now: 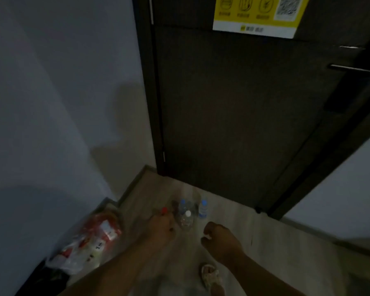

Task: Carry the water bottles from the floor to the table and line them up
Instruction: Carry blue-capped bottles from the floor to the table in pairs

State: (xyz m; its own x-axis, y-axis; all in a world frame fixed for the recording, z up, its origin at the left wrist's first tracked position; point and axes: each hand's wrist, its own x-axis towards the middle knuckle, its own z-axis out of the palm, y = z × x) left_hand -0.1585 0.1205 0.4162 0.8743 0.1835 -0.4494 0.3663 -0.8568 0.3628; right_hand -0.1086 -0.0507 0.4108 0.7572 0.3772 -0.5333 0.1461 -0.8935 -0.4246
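Note:
Several clear water bottles stand close together on the pale floor in front of a dark door. One has a red cap (164, 210), one a white cap (188, 213), and two have blue caps (182, 203) (203, 203). My left hand (161, 227) reaches down to the red-capped bottle, whose cap shows just above my fingers. Motion blur hides whether the fingers are closed around it. My right hand (219, 237) hangs a little to the right of the white-capped bottle, fingers curled in a loose fist with nothing in it. No table is in view.
A dark door (233, 114) with a yellow notice (259, 13) and a handle (355, 68) fills the back. A clear plastic bag with red and white packets (90, 242) lies by the left wall. My sandalled foot (212, 276) stands below the bottles.

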